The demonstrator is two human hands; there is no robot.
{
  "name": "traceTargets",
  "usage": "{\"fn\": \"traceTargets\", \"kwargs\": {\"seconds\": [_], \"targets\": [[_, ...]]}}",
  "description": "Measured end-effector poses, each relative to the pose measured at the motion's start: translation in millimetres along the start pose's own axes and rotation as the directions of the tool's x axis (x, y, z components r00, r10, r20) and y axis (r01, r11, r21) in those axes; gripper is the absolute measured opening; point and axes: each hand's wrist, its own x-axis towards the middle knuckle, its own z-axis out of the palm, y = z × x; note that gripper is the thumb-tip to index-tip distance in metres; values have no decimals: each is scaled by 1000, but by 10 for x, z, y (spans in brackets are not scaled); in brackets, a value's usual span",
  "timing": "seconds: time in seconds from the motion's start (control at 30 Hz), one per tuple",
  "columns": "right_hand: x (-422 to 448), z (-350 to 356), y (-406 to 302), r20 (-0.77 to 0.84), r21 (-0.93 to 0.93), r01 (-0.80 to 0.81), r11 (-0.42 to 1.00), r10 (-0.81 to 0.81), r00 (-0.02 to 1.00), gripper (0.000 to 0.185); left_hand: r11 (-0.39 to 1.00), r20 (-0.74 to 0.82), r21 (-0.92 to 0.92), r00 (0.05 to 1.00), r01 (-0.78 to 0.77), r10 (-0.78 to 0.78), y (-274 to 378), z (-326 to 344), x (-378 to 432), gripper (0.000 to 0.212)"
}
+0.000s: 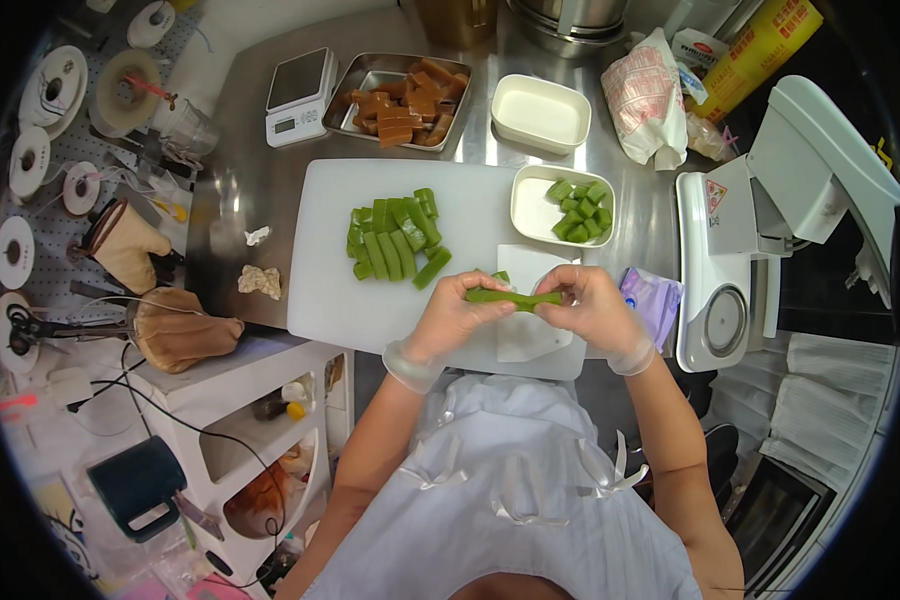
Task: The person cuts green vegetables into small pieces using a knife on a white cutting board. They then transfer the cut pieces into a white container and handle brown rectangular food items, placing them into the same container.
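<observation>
Between my two gloved hands a soft green strip (521,300) is stretched out sideways above the cutting board. Its left end is in my left hand (461,304); my right hand (581,304) pinches the right end. Just behind the strip, a bit of green and some clear film show at my left fingertips, partly hidden. Below lies a flat white sheet (529,341) on the white cutting board (330,315). To the left sits a pile of green jelly-like strips (390,236). Small green cubes (581,217) fill part of a cream container (525,214).
Brown jelly-like blocks (412,105) fill a steel tray (337,112) beside a digital scale (298,97). An empty cream container (540,112) stands behind the cubes. A purple packet (654,300) and a white machine (712,300) are on the right. Crumpled scraps (259,281) lie left.
</observation>
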Motion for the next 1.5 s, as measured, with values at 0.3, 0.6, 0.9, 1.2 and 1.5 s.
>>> {"fn": "traceTargets", "kwargs": {"seconds": [0.3,0.6,0.9,1.2,1.5], "targets": [[149,-50,143,-34,-42,5,999,-6,999,13,931,-81,-311,970,193,-228,-199,10,43,17],[204,-97,164,-28,-4,-20,1000,20,999,16,804,-53,-555,956,211,-287,-251,-51,29,28],[139,-283,241,-124,75,-38,997,47,991,16,987,-264,157,964,34,9,-97,-337,-61,16],[716,-852,919,-574,-653,-112,749,-392,719,25,983,-228,-136,961,127,-156,-62,-270,-111,27],[733,-670,703,-408,-803,-31,596,-511,756,38,976,-189,-217,982,-32,-10,-117,-92,-87,33]]}}
